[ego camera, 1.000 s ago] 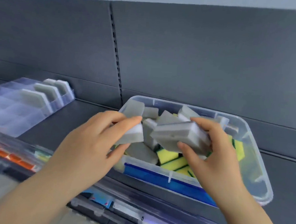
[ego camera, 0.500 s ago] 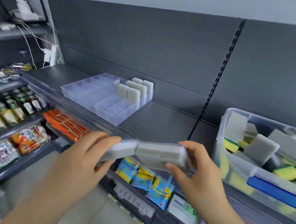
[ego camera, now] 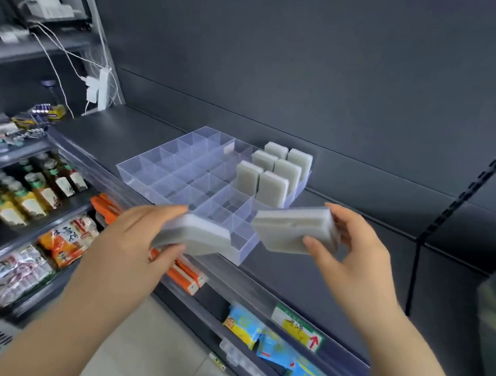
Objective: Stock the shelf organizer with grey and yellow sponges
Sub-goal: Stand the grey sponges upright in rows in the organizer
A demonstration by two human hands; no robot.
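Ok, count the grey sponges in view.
8: six sponges stand upright in the organizer's back right compartments, one is in the left hand, one in the right hand. Either held one may be a stack.

back panel: dark grey | shelf: dark grey | floor: pale, possibly tiled

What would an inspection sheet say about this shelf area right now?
Surface: dark grey shelf.
Job's things: clear organizer on the shelf; six standing sponges in its right-hand compartments.
Clutter: nothing seen.
Hands: left hand grips a flat sponge; right hand grips a second sponge, both in front of the organizer.
Cables: white cables run to a power strip at far left.
Surroundings: bottles, orange packets and blue packets on lower shelves.
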